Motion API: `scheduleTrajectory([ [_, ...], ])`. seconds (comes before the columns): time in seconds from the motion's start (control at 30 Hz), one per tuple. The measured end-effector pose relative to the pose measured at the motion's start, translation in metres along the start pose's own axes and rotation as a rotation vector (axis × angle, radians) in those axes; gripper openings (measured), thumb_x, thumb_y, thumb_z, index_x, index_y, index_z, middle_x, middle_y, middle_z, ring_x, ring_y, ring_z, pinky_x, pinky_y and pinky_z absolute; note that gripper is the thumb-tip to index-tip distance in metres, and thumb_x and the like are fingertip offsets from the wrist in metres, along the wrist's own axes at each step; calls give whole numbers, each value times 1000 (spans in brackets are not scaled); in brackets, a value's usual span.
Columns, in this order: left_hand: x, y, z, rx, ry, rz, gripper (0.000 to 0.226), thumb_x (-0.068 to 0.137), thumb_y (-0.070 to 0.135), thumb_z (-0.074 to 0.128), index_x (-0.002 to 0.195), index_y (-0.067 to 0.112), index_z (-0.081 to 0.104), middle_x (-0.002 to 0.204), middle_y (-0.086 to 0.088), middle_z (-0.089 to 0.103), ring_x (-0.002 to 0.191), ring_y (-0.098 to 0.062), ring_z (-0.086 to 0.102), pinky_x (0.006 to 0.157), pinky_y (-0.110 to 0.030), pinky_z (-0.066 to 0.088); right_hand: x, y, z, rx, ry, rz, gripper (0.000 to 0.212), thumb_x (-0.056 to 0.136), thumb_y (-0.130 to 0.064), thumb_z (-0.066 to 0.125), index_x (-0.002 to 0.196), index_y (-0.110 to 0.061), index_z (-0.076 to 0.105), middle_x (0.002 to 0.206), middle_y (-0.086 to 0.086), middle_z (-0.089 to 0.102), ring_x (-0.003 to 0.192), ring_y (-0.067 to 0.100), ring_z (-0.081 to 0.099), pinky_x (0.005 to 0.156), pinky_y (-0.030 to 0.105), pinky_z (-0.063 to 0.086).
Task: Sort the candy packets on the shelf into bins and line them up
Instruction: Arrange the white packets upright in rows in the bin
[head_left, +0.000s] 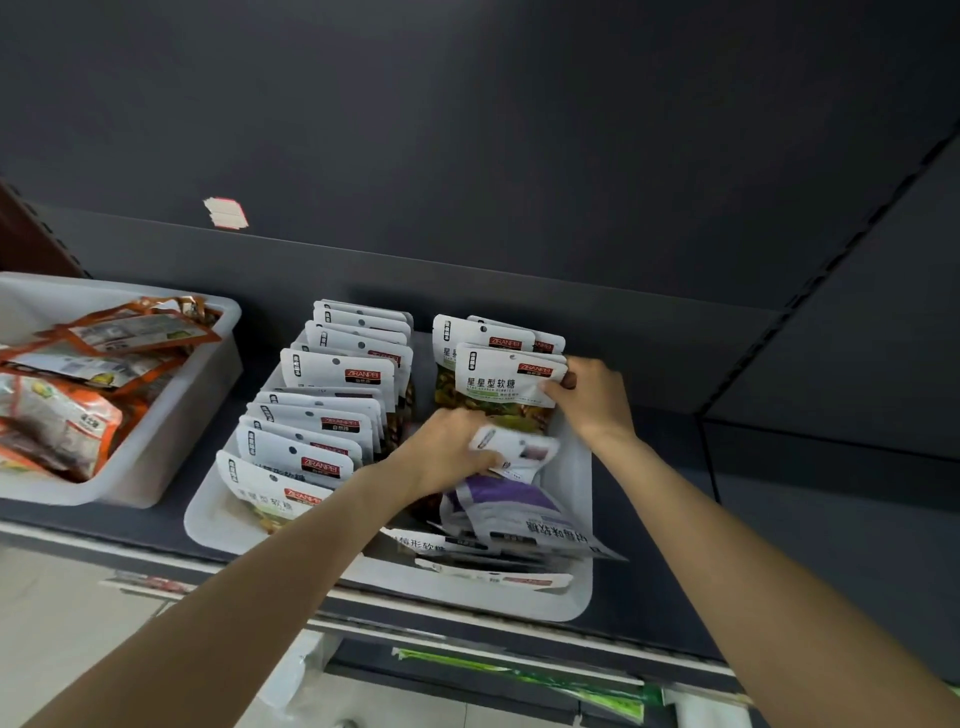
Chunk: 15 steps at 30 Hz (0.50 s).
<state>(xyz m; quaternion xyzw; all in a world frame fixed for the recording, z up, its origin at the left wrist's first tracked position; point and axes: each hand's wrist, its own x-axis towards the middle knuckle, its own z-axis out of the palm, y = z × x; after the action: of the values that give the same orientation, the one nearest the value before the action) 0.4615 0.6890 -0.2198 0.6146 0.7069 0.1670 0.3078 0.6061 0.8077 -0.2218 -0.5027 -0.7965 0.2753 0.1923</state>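
A white bin (576, 597) on the dark shelf holds white candy packets. Its left side carries a standing row of several packets (311, 415). At the back right a short row of upright packets (498, 379) stands, and my right hand (587, 395) pinches the front one at its right edge. My left hand (447, 447) grips a small white packet (519, 449) just in front of that row. A purple-and-white packet (509, 506) lies loose below it, on top of other flat packets (467, 551) at the bin's front.
A second white bin (171, 415) with orange snack packets stands to the left on the same shelf. A dark back panel rises behind, with a torn label (226, 212) on it. Green packaging (519, 675) shows on the lower shelf.
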Motion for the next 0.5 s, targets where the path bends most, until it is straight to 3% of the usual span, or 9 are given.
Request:
scheduleTrajectory([
  [0.07, -2, -8, 1, 54, -87, 87, 27, 90, 15, 62, 116, 17, 69, 111, -3, 63, 103, -17, 58, 93, -35, 46, 0, 0, 0, -5, -1, 3, 19, 89, -21, 64, 105, -13, 68, 106, 5, 70, 96, 22, 66, 78, 32, 52],
  [0.17, -9, -13, 2, -58, -109, 106, 24, 95, 25, 55, 112, 21, 71, 111, 1, 65, 104, -13, 58, 96, -34, 44, 0, 0, 0, -7, -4, 7, 19, 89, -22, 64, 105, -12, 68, 105, 5, 70, 96, 22, 66, 76, 30, 51],
  [0.3, -12, -3, 0, -260, -121, -87, 49, 96, 53, 38, 82, 28, 77, 104, 5, 70, 100, -13, 61, 101, -34, 39, -2, 0, -1, 3, -4, 15, 20, 90, -21, 63, 107, -12, 68, 108, 5, 69, 98, 21, 65, 73, 24, 46],
  [0.37, -6, -1, 0, -170, -63, -94, 47, 97, 51, 37, 76, 28, 73, 99, 6, 70, 99, -12, 61, 100, -34, 40, -3, 0, -1, 14, -7, 21, 19, 90, -20, 63, 105, -12, 68, 107, 5, 70, 97, 20, 65, 72, 24, 45],
  [0.43, 4, -6, 6, -11, -53, -90, 22, 94, 42, 52, 90, 27, 67, 104, 3, 69, 102, -14, 61, 97, -31, 43, -2, 0, -1, 17, -10, 23, 17, 89, -20, 63, 104, -12, 68, 106, 5, 70, 97, 20, 65, 73, 25, 46],
  [0.47, 9, -9, 12, 30, -96, -113, 19, 91, 38, 59, 104, 23, 63, 112, 0, 67, 107, -16, 59, 96, -29, 44, -2, 0, -2, 17, -9, 23, 17, 90, -20, 63, 104, -12, 68, 106, 5, 70, 97, 20, 65, 74, 25, 46],
  [0.5, 13, -13, 19, 52, -143, -145, 34, 89, 35, 63, 119, 19, 57, 123, -5, 61, 115, -18, 55, 99, -28, 42, -2, 0, -2, 15, -7, 23, 18, 90, -21, 63, 104, -12, 68, 107, 4, 70, 98, 20, 65, 74, 25, 47],
])
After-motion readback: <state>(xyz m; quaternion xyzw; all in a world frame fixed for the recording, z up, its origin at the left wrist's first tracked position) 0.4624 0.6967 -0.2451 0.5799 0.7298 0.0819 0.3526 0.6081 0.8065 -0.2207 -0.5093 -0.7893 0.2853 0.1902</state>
